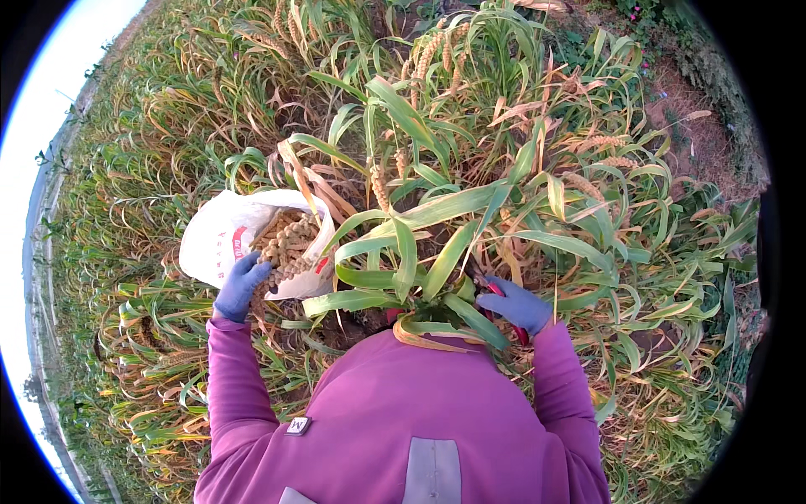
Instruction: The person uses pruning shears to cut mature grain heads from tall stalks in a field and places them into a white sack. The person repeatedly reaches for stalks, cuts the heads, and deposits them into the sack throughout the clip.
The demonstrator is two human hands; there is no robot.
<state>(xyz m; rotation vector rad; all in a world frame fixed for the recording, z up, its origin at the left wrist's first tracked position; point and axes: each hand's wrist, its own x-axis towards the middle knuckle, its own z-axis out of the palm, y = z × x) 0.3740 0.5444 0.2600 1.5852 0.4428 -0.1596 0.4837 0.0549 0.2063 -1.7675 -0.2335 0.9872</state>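
Gloved left hand (241, 286), closed on foxtail millet heads (290, 244) at the mouth of a white sack (206, 244); gloved right hand (519, 307), gripping red-handled shears (496, 289) beside long green millet leaves (449, 260).

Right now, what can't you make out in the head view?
All in the head view:
- Far end of the red-handled tool in the right hand: lost among leaves and shade.
- Left hand's grip: overlaps the seed heads, too small to judge.
- White sack's depths: heads on top hide them.
- Purple jacket: cut off by the lower edge.
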